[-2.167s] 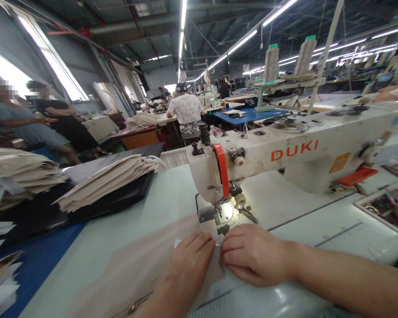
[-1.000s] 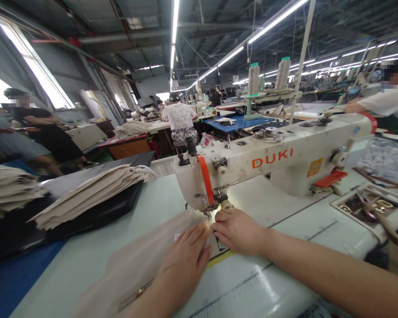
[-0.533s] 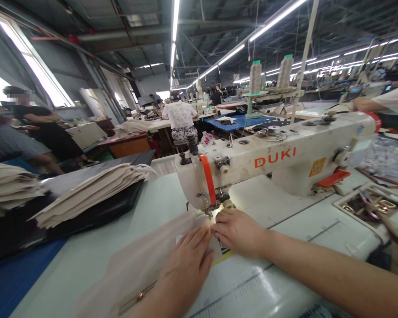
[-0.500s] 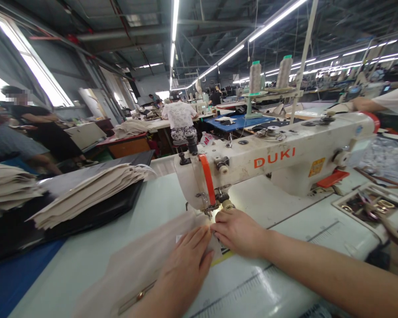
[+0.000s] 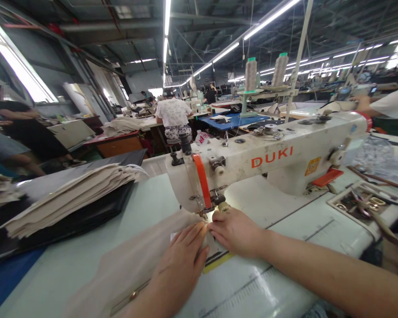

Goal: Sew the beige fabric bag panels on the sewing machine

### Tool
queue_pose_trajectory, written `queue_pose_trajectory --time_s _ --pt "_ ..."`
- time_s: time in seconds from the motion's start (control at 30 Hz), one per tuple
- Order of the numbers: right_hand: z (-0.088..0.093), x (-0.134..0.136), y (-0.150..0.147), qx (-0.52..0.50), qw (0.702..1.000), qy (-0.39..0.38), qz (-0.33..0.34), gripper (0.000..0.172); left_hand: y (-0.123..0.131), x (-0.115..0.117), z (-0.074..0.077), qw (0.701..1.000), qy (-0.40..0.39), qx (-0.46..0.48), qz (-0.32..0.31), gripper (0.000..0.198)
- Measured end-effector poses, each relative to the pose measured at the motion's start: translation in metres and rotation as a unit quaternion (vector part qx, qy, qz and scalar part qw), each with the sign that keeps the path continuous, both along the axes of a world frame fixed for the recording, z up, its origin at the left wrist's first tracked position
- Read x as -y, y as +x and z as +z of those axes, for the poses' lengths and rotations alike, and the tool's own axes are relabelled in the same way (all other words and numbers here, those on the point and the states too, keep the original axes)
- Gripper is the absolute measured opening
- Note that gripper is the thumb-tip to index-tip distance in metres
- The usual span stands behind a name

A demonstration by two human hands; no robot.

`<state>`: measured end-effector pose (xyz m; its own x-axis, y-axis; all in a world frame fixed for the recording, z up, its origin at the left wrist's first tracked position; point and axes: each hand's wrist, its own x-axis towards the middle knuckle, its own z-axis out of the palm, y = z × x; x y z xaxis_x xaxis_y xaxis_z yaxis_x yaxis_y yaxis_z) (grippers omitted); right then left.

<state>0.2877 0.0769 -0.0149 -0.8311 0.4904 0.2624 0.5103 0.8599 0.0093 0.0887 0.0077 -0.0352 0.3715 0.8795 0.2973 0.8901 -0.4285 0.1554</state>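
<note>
On the table, a DUKI sewing machine is mounted; beside it, a beige fabric panel is spread. It is pressed by the flat left hand; the grip of the curled right hand cannot be told.

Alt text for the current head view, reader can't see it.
A person's left hand lies on pale fabric at a white DUKI sewing machine, the right hand close beside it. Stacked beige pieces lie left; a parts tray sits right.
</note>
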Motion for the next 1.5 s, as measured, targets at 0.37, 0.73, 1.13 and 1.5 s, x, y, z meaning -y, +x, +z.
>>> queue_pose_trajectory --time_s 0.37,0.73,1.13,1.5 --pt "-0.001 0.006 -0.003 -0.031 0.999 -0.012 0.017 0.017 0.002 0.018 0.002 0.999 -0.017 -0.028 0.001 0.043" --pt "0.006 0.004 -0.002 0.012 1.0 -0.006 0.006 0.022 0.001 0.004 0.003 1.0 0.002 -0.011 -0.013 0.04" --pt "-0.001 0.0 -0.001 0.009 1.0 0.021 0.003 0.025 -0.003 -0.004 -0.002 0.998 0.049 -0.015 -0.024 0.038" --pt "0.002 0.0 -0.002 0.019 1.0 0.019 0.007 0.024 -0.001 -0.005 0.0 1.0 0.016 -0.001 -0.01 0.038"
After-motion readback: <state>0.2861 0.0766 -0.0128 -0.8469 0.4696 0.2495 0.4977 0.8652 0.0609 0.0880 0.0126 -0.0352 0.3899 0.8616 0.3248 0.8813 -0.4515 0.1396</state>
